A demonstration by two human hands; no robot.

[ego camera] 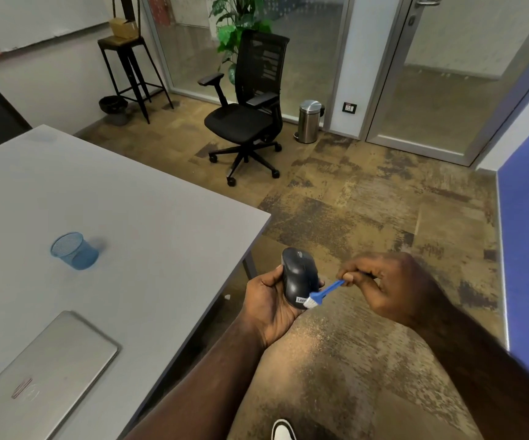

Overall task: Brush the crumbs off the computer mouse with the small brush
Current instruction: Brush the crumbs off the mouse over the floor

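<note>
While the big grey table (129, 198) takes up the whole left side, none of the actual work is happening on it. It only carries a closed silver laptop (44, 369) near the front edge and a blue mesh pen cup (74, 250) further back. Everything that matters is off the table's corner, out over the patterned carpet and the person's knee.

The left hand (264, 308) is cupped palm-up with the fingers curled snug around the computer mouse (299, 277), so the mouse sits in that hand, top side up, its nose pointing away from the person. The right hand (383, 287) has its thumb and forefinger pinched tight on the far end of the small brush (323, 293), the rest of the fingers loosely folded in. The blue handle angles down and left, and the white bristles are touching the near end of the mouse, right by the white logo sticker.

So I'd say we're mid-sweep, the brushing step itself. I honestly can't make out any crumbs on the mouse at this size, so no idea how much is left. The next move probably calls for short flicks outward off the edge, so the bits drop to the floor, and turning the mouse a little in the left hand to reach the sides and the scroll wheel groove.
</note>
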